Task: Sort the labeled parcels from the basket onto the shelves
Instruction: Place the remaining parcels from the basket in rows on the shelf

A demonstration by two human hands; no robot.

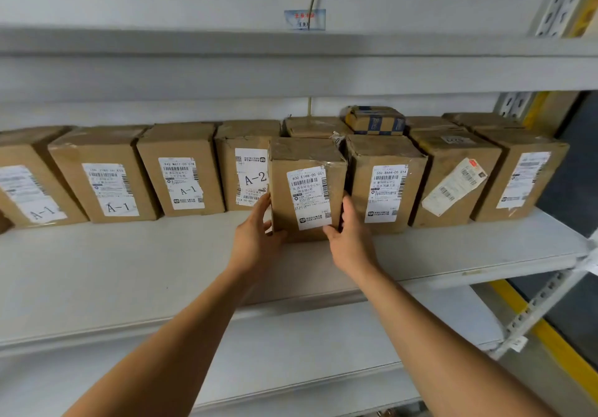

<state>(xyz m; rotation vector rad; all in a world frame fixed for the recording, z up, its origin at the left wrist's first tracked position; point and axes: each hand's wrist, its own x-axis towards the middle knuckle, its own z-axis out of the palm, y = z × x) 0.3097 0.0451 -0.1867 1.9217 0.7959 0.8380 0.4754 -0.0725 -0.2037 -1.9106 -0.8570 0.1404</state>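
Two hands are seen on one cardboard parcel point(307, 190), which stands upright on the middle shelf point(129, 271) of a pale metal rack, set a little forward of the row behind it. The left hand point(255, 238) is laid against the parcel's left side with its fingers nearly straight, the thumb curled at the lower front corner; the right hand point(349, 238) is pressed to the right side, thumb on the front face near the white shipping label point(309, 196). The parcel is thus held between both hands, its base on or just above the shelf; which cannot be told. Just left of it, partly covered, a box marked A-2 point(249, 174) is seen, and further left three boxes marked A-1 point(181, 170). Close on the right another labelled box point(385, 187) is placed, with two more boxes beyond. A small blue-and-yellow carton point(375, 120) is lying on the boxes at the back.
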